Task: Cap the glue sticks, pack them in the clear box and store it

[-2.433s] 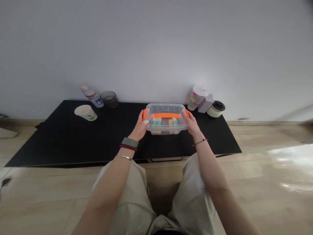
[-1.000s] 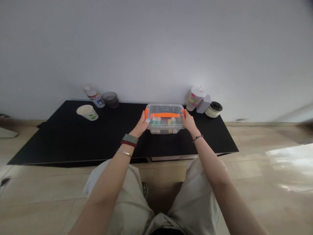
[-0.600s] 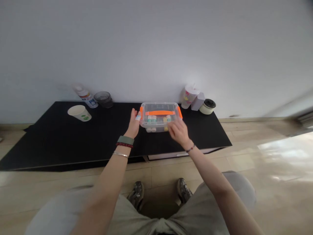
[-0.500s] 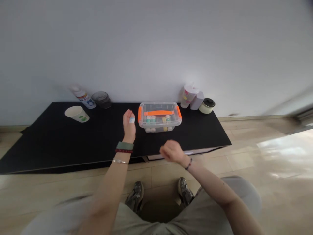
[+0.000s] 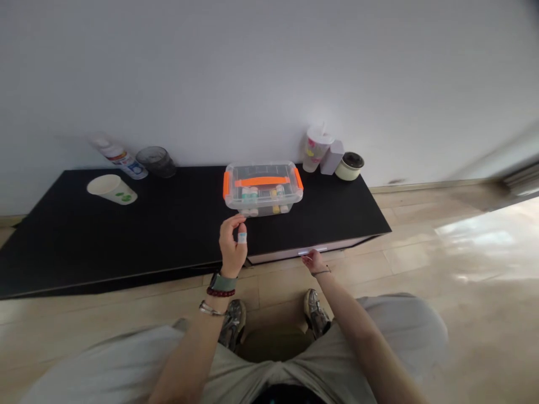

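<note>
A clear plastic lidded box (image 5: 263, 189) with orange latches and an orange handle sits on the black tabletop. Several small bottles with teal and yellow caps show through its wall. My left hand (image 5: 232, 246) is raised just in front of the box's near corner, apart from it, with loosely curled fingers and a bandage on one finger. My right hand (image 5: 315, 262) hangs low at the table's front edge, well away from the box. Neither hand holds anything.
A paper cup (image 5: 112, 189) lies on its side at the left, behind it a spray bottle (image 5: 120, 163) and dark glass (image 5: 156, 161). A plastic straw cup (image 5: 315, 147), white carton (image 5: 332, 157) and black-lidded jar (image 5: 349, 166) stand back right. A wall lies behind the black table (image 5: 168, 241).
Both hands have let go of the box and drawn back toward me, the right one dropping to the table edge. The box has not been carried; the view has tilted, shifting everything up and left.
</note>
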The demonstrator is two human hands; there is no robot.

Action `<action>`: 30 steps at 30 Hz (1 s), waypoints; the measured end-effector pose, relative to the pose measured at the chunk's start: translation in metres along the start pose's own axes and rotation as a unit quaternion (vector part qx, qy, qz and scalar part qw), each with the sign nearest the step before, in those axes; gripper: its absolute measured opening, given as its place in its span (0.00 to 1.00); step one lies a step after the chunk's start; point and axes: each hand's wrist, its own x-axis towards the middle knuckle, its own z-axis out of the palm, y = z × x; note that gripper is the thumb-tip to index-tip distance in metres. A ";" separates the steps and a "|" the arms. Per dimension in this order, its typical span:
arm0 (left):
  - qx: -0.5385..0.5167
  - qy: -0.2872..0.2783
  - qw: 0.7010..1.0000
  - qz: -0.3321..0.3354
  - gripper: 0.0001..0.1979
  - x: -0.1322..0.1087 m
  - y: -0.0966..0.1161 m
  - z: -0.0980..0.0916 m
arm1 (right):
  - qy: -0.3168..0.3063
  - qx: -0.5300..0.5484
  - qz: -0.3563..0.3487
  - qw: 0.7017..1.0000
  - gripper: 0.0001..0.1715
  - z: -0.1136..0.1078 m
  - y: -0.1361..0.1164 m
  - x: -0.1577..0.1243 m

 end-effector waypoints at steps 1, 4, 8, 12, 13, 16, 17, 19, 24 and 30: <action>0.007 -0.031 0.999 0.002 0.12 -0.005 0.001 0.000 | 0.015 0.015 0.005 1.000 0.16 0.003 0.003 0.002; 0.014 -0.119 0.993 0.004 0.12 -0.021 0.004 0.003 | 0.049 0.036 0.011 0.998 0.20 0.008 0.011 0.004; 0.020 -0.213 0.977 0.016 0.12 -0.042 0.009 0.009 | 0.068 0.022 0.002 0.997 0.20 0.008 0.015 0.000; 0.040 -0.295 0.954 0.038 0.13 -0.062 0.014 0.012 | 0.059 -0.036 -0.006 0.998 0.21 0.004 0.011 -0.013; 0.052 -0.310 0.948 0.046 0.14 -0.067 0.013 0.013 | 0.052 -0.056 -0.006 0.997 0.20 0.003 0.011 -0.018; 0.096 -0.352 0.928 0.077 0.15 -0.079 0.009 0.017 | 0.013 -0.128 0.002 0.992 0.18 -0.006 0.012 -0.039; 0.107 -0.367 0.920 0.088 0.16 -0.083 0.006 0.018 | -0.010 -0.157 0.009 0.988 0.16 -0.010 0.014 -0.047; 0.128 -0.397 0.904 0.097 0.17 -0.090 0.000 0.022 | -0.076 -0.219 0.028 0.972 0.11 -0.017 0.015 -0.064; 0.178 -0.492 0.850 0.066 0.22 -0.105 -0.009 0.028 | -0.289 -0.341 0.051 0.893 0.05 -0.022 -0.021 -0.107; 0.208 -0.554 0.806 0.000 0.21 -0.121 -0.001 0.028 | -0.311 -0.424 -0.470 0.708 0.12 0.001 -0.165 -0.151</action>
